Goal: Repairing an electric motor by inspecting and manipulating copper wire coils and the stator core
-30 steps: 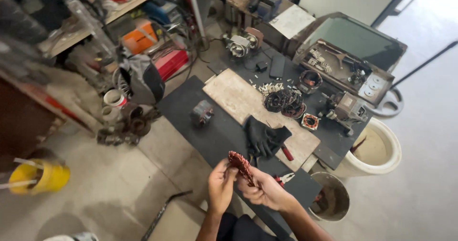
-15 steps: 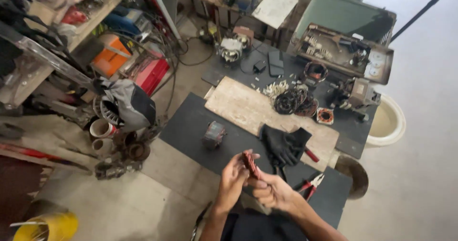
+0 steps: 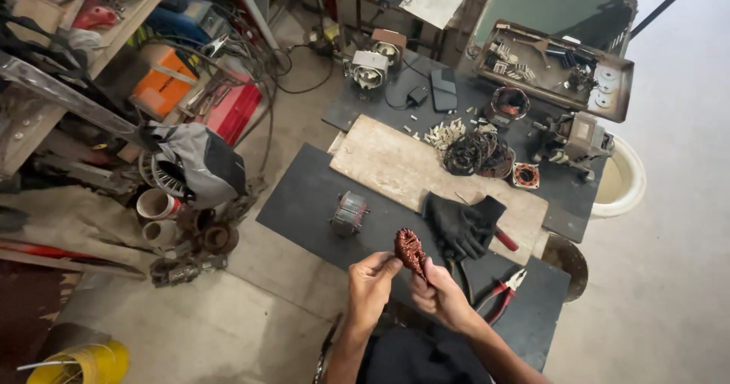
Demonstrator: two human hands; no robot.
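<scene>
A reddish copper wire coil (image 3: 411,250) is pinched between both of my hands above the black mat (image 3: 304,201). My left hand (image 3: 370,286) grips its lower left side with the fingertips. My right hand (image 3: 439,296) holds it from the right. Just beyond the coil lie black gloves (image 3: 460,221) and a round motor stator core (image 3: 349,213) on the mat. Red-handled pliers (image 3: 502,292) lie to the right of my right hand.
A worn wooden board (image 3: 395,165) lies on the mat with tangled dark wire windings (image 3: 476,153) at its far end. Motor parts (image 3: 572,137), a metal tray of tools (image 3: 559,68) and a white bucket (image 3: 625,179) sit to the right. Cluttered shelves (image 3: 91,65) stand at left.
The view has shifted and moved closer, so the coil and hands sit more centrally. The coil stays held by both hands and has turned slightly between them.
</scene>
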